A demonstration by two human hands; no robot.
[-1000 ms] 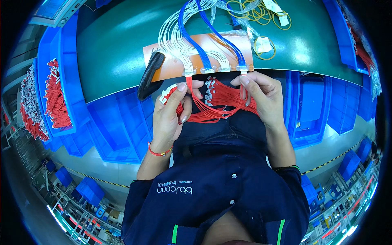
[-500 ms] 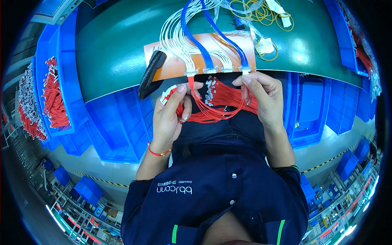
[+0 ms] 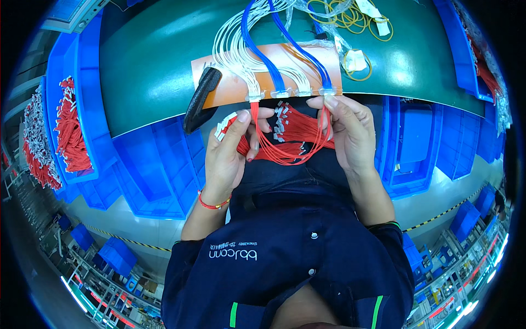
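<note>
My left hand [image 3: 229, 151] is closed around several red cables whose white connectors [image 3: 224, 126] stick up by its thumb. My right hand [image 3: 353, 129] pinches the white connector end of a looped red cable [image 3: 285, 156] against the rightmost socket, below the blue wires [image 3: 316, 61]. The loop's other end sits at the leftmost socket [image 3: 254, 97], under the white wires [image 3: 227, 46]. These sockets line the front edge of an orange board [image 3: 233, 90]. Behind the loop, a bundle of red cables [image 3: 298, 123] with white connectors lies on my lap.
A black bar-shaped piece [image 3: 203, 98] overhangs the left front edge of the green table [image 3: 159, 60]. Yellow rubber bands [image 3: 337, 19] and clear plastic lie at the back. Blue bins [image 3: 82, 120] at both sides hold red cables; further blue bins [image 3: 411, 142] stand below the table edge.
My right hand has shifted slightly left and stays at the rightmost socket. The red loop hangs a little narrower. My left hand keeps its hold on the cables.
</note>
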